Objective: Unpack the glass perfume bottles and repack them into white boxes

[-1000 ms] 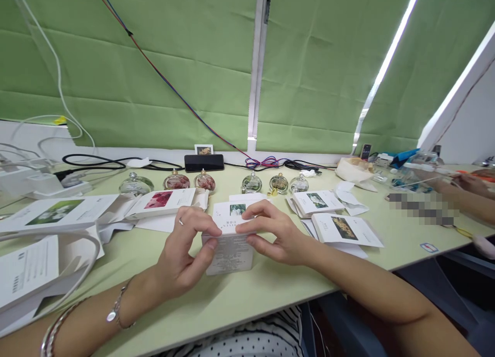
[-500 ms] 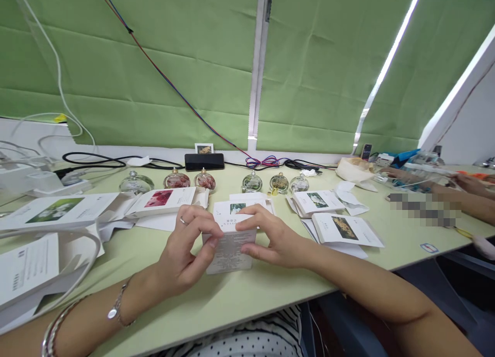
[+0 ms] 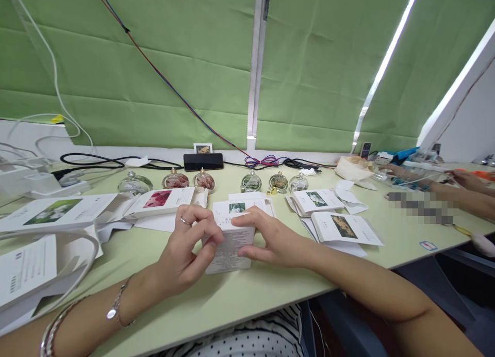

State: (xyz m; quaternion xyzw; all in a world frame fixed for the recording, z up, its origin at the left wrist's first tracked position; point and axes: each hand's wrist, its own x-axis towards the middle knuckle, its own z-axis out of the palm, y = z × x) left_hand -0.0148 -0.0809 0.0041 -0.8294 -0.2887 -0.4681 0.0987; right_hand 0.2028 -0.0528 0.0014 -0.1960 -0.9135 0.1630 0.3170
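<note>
In front of me a white printed perfume box [image 3: 232,251] stands on the table, its small grey text facing me. My left hand [image 3: 189,246] is at its left upper edge, fingers curled and thumb close to the index finger. Gripping the right side is my right hand [image 3: 276,238], its index finger along the top and its thumb on the text face. Just behind lies another white box with a green-and-white flower picture [image 3: 237,207], partly hidden. Round glass perfume bottles stand beyond, among them a pink one [image 3: 203,180] and a clear one [image 3: 251,182].
Flattened white boxes lie left [image 3: 58,212] and right [image 3: 344,227] on the pale green table [image 3: 270,285]. A black phone [image 3: 203,162] leans at the back near cables. A white cable [image 3: 95,248] loops at left. Another person's arms [image 3: 425,179] are at far right.
My left thumb and fingertips have shifted slightly at the box's edge. My right index finger and thumb have slid a little left along the box. The view has moved slightly.
</note>
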